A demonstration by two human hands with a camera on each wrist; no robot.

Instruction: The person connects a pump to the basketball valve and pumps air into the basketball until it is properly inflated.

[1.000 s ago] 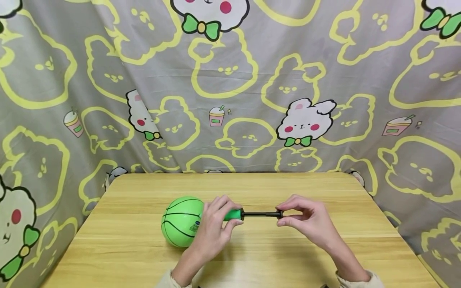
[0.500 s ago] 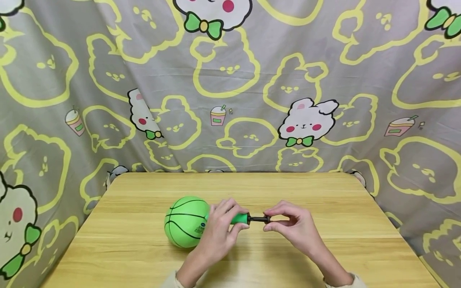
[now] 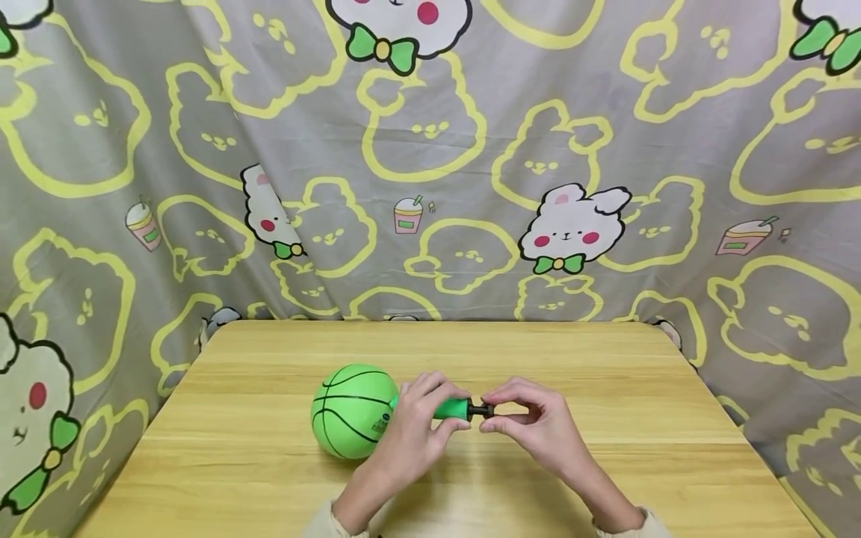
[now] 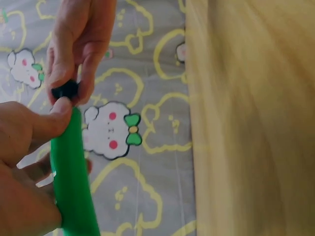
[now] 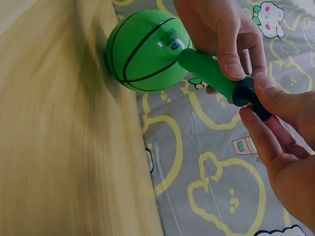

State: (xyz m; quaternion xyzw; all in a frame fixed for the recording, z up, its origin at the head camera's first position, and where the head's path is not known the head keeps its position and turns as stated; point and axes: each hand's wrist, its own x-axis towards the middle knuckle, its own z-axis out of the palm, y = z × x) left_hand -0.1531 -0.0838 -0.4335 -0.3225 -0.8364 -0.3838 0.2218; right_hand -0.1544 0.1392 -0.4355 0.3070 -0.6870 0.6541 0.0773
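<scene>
A green ball with black basketball lines [image 3: 350,415] is at the left. Against its right side points a small green hand pump [image 3: 452,409], its tip at the ball in the right wrist view. My left hand [image 3: 418,426] grips the green barrel with thumb and fingers. With thumb and fingertips my right hand [image 3: 534,422] pinches the black plunger handle [image 5: 260,109] at the other end. Only a short stretch of black rod shows between handle and barrel. In the head view the left hand hides much of the barrel; the left wrist view shows the green barrel [image 4: 74,172] lengthwise.
The wooden table [image 3: 235,478] lies under the hands and ball. A grey curtain [image 3: 457,157] printed with yellow outlines and white rabbits hangs behind it and at both sides.
My right hand has moved left with the black handle, and most of the rod has slid into the barrel. The left hand, pump barrel and ball have shifted slightly right.
</scene>
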